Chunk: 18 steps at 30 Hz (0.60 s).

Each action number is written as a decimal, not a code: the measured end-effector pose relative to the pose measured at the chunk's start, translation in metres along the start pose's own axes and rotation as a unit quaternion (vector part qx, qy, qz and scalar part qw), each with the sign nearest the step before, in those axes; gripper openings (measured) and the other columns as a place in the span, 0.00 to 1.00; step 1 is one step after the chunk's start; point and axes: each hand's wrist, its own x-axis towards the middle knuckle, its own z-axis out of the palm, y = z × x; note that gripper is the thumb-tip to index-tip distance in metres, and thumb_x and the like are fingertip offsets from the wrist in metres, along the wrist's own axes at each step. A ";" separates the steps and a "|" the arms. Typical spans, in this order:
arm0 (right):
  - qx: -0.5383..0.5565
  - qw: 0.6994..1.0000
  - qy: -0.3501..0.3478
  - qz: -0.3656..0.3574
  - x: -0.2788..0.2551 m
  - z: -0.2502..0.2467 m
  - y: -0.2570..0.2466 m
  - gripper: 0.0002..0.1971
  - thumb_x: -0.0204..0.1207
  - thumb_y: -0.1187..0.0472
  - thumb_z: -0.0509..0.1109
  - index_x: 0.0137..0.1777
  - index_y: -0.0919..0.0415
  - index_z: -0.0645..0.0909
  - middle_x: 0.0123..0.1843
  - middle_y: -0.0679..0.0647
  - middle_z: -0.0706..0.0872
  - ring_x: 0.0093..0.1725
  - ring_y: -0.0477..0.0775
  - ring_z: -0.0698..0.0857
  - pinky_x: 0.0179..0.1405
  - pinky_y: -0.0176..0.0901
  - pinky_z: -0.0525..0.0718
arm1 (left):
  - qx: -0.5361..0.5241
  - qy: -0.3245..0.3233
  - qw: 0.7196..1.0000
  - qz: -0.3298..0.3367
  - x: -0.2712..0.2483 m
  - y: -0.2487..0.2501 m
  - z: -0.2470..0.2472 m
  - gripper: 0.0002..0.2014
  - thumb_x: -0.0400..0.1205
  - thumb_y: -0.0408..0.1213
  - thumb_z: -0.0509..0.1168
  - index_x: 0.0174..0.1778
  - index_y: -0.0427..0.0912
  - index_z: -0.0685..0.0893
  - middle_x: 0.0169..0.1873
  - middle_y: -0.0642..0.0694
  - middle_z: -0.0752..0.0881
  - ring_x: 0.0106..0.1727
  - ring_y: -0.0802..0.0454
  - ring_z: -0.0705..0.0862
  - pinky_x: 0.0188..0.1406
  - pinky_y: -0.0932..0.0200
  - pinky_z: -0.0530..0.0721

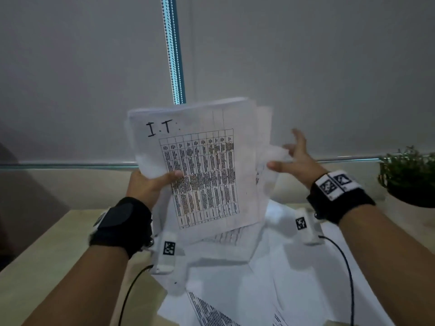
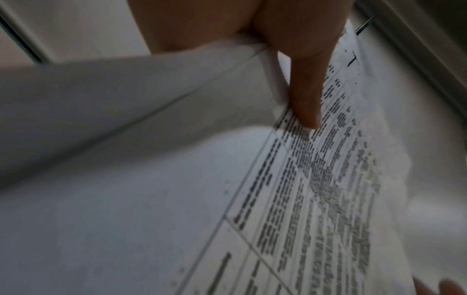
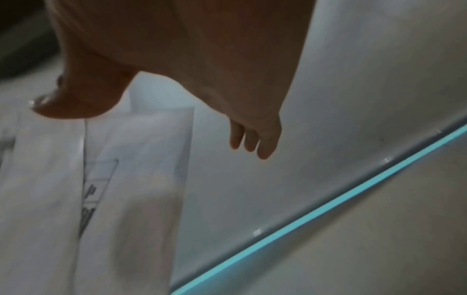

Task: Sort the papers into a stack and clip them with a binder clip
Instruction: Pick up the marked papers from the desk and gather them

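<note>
Grey wall behind; left hand (image 1: 150,184) gripping paper stack (image 1: 200,165) at centre, right hand (image 1: 294,158) spread loose beside it.

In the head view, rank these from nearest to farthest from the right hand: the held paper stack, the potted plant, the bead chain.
From the right hand:
1. Held paper stack, at its thumb, to its left.
2. Potted plant, at the right edge.
3. Bead chain, up and left, by the blind.

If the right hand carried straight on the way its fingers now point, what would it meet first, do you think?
The right hand points up and left, fingers spread, toward the right edge of the raised papers that the left hand grips. It would likely meet those sheets first, though depth is unclear; its thumb seems already at their edge.
</note>
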 end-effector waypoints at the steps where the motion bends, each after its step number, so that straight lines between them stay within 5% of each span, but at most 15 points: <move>1: 0.029 0.998 -0.050 0.021 -0.003 0.010 0.011 0.68 0.43 0.43 0.86 0.81 0.53 0.49 0.74 0.61 0.71 0.72 0.56 0.73 0.70 0.48 0.75 | 0.003 -0.005 1.000 -0.004 -0.004 0.000 0.004 0.11 0.70 0.32 0.77 0.45 0.39 0.84 0.28 0.50 0.90 0.31 0.57 0.88 0.55 0.51 0.83; 3: 0.127 0.984 -0.103 0.068 -0.010 0.031 0.030 0.64 0.35 0.43 0.89 0.75 0.61 0.66 0.65 0.61 0.83 0.65 0.62 0.82 0.60 0.50 0.84 | 0.003 -0.012 1.000 -0.018 -0.014 -0.010 0.013 0.13 0.71 0.33 0.76 0.47 0.33 0.83 0.26 0.43 0.86 0.28 0.51 0.84 0.55 0.51 0.82; 6: 0.222 0.972 -0.029 0.072 -0.022 0.055 0.047 0.57 0.29 0.45 0.90 0.65 0.65 0.77 0.56 0.62 0.89 0.57 0.64 0.87 0.54 0.52 0.87 | -0.020 -0.022 0.999 -0.030 -0.023 -0.030 0.019 0.14 0.69 0.33 0.77 0.49 0.42 0.84 0.37 0.52 0.86 0.38 0.58 0.84 0.36 0.67 0.84; 8: 0.242 0.969 0.029 0.045 -0.024 0.057 0.046 0.57 0.29 0.48 0.90 0.64 0.61 0.74 0.56 0.60 0.87 0.53 0.60 0.88 0.49 0.49 0.89 | -0.018 -0.029 0.999 -0.036 -0.022 -0.039 0.017 0.14 0.68 0.34 0.78 0.45 0.47 0.83 0.39 0.54 0.87 0.42 0.57 0.85 0.37 0.66 0.82; 12: 0.205 0.978 0.028 -0.030 -0.019 0.053 0.011 0.55 0.47 0.58 0.84 0.75 0.49 0.59 0.64 0.57 0.78 0.62 0.61 0.83 0.56 0.56 0.87 | 0.007 -0.067 0.997 -0.023 -0.013 -0.033 0.012 0.17 0.63 0.40 0.79 0.47 0.49 0.85 0.40 0.55 0.89 0.44 0.58 0.88 0.48 0.59 0.84; 15: 0.217 0.971 0.078 -0.070 -0.009 0.048 -0.006 0.57 0.43 0.48 0.87 0.72 0.34 0.57 0.67 0.60 0.77 0.62 0.61 0.82 0.56 0.60 0.86 | -0.005 -0.056 0.998 0.013 -0.007 -0.028 0.013 0.13 0.66 0.37 0.78 0.44 0.51 0.86 0.33 0.60 0.91 0.38 0.65 0.89 0.39 0.70 0.85; 18: 0.265 0.962 0.064 -0.030 -0.006 0.035 0.010 0.67 0.36 0.42 0.88 0.76 0.40 0.54 0.64 0.57 0.80 0.59 0.57 0.85 0.50 0.55 0.87 | -0.034 -0.010 0.998 0.048 0.002 -0.025 0.009 0.10 0.70 0.31 0.76 0.40 0.49 0.85 0.27 0.65 0.89 0.31 0.69 0.87 0.31 0.75 0.84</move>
